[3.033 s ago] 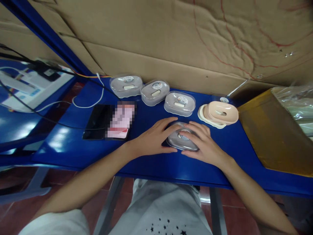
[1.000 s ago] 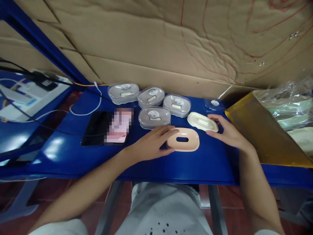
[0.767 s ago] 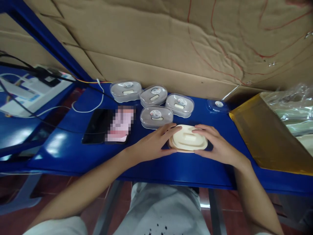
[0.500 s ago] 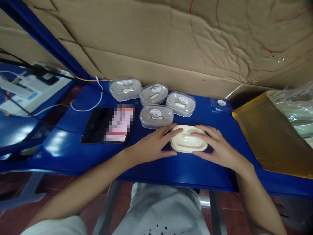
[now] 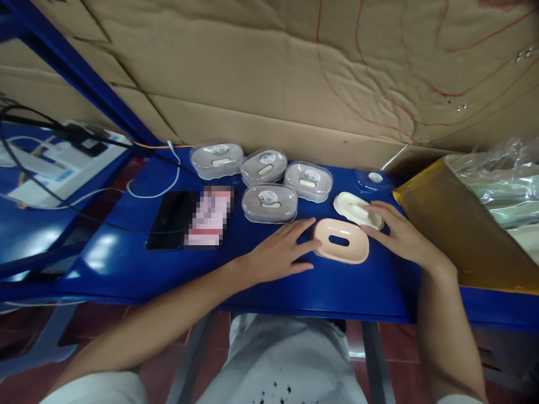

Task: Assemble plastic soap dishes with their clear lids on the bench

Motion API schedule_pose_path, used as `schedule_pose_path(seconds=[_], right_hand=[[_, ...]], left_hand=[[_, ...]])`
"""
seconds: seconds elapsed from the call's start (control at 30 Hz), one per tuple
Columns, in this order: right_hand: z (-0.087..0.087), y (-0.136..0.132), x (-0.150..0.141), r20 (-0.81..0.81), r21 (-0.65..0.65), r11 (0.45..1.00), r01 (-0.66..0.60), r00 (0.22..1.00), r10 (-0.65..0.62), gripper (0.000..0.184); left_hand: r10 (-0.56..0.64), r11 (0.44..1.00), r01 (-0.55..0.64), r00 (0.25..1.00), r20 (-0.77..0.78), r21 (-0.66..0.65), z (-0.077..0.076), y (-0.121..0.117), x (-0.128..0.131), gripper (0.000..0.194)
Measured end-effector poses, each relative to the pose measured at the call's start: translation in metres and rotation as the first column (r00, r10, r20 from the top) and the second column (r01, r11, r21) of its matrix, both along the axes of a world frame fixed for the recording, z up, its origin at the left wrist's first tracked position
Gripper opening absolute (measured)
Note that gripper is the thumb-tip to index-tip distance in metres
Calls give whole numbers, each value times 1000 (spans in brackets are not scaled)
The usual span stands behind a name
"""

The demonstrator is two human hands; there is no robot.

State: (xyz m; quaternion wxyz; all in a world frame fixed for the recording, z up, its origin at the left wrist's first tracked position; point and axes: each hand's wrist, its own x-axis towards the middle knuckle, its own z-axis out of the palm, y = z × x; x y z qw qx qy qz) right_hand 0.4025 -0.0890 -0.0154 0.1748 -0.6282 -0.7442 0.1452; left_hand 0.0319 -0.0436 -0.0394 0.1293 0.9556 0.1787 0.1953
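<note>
A peach oval soap dish (image 5: 352, 253) with a slot in its middle lies on the blue table. My left hand (image 5: 280, 253) is at its left end, fingers spread, one fingertip at the rim. Up and to the right is a cream oval soap dish insert (image 5: 350, 206) with a raised bar along its centre. The thumb and fingers of my right hand (image 5: 398, 233) grip its right end. Several grey soap dishes with clear covers and round labels, such as the nearest soap dish (image 5: 269, 210), stand behind my left hand.
On the left lie a dark phone or tablet (image 5: 170, 219), a device with a blurred screen (image 5: 208, 219) and white and black cables. A clear labelled cover (image 5: 373, 180) sits at the back right. An open carton (image 5: 458, 235) with plastic-wrapped pieces stands right, before a cardboard wall (image 5: 236, 73).
The cream insert has come off the peach dish and moved right and back with my right hand. The peach dish now shows fully. My left hand stays near its left end.
</note>
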Motion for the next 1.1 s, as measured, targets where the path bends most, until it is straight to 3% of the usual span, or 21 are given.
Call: schedule_pose_path(seconds=[0.1, 0.17, 0.3, 0.4, 0.53, 0.6, 0.77, 0.83, 0.97, 1.1], right_hand=[[-5, 2, 1, 42, -9, 1000, -25, 999, 25, 57], [-6, 2, 0, 58, -29, 998, -50, 997, 51, 58], [-4, 0, -14, 11, -91, 984, -151, 988, 153, 64], [4, -3, -29, -35, -93, 972, -215, 977, 212, 80], [17, -8, -40, -105, -86, 973, -215, 973, 206, 110], [20, -9, -42, -132, -74, 973, -217, 969, 206, 115], [16, -8, -51, -68, -30, 964, -265, 963, 262, 78], [13, -7, -53, -39, -22, 964, -265, 964, 264, 68], [12, -8, -52, -7, -5, 977, -213, 977, 213, 61], [16, -10, -56, -2, -15, 974, -228, 974, 228, 62]], left_hand=[[-30, 999, 28, 997, 70, 24, 2, 0, 1, 16], [-44, 999, 41, 989, 144, 29, 5, 0, -4, 11], [33, 999, -30, 956, 291, -14, 15, 1, -13, 15], [80, 997, -66, 936, 344, -51, 20, 1, -15, 19], [112, 993, -91, 930, 349, -75, 15, 2, -11, 23], [130, 990, -106, 931, 341, -89, 10, 2, -7, 23], [132, 984, -92, 951, 279, -150, -1, 3, 1, 23], [155, 973, -105, 958, 243, -206, -3, 4, 2, 32], [180, 943, -126, 971, 156, -309, -4, 5, 0, 64], [207, 926, -140, 965, 162, -350, -6, 4, -3, 71]])
